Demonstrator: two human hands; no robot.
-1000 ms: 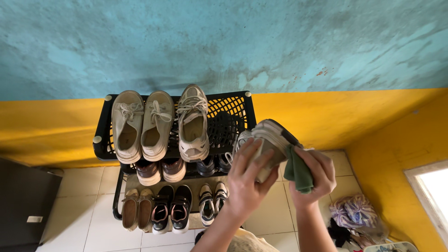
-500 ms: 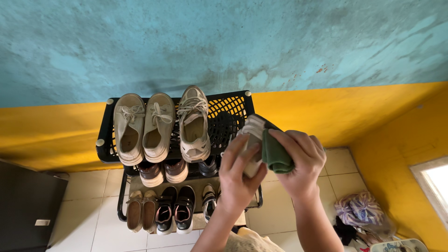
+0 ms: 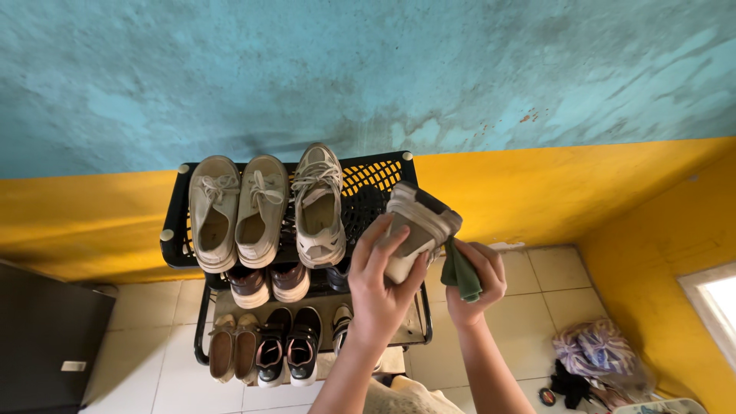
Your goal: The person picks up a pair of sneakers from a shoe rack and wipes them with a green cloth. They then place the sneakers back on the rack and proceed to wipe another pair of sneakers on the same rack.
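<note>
Left hand (image 3: 381, 287) raised, forearm reaching up from below, fingers spread and curled in a wide grasp, thumb out to the side. Right hand (image 3: 475, 285) just beside, slightly lower, closed in a fist, wrist straight.

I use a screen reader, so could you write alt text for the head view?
A left hand holds a pale shoe while the right hand grips a green cloth beside it, above a black shoe rack filled with shoes, against a blue and yellow wall.
</note>
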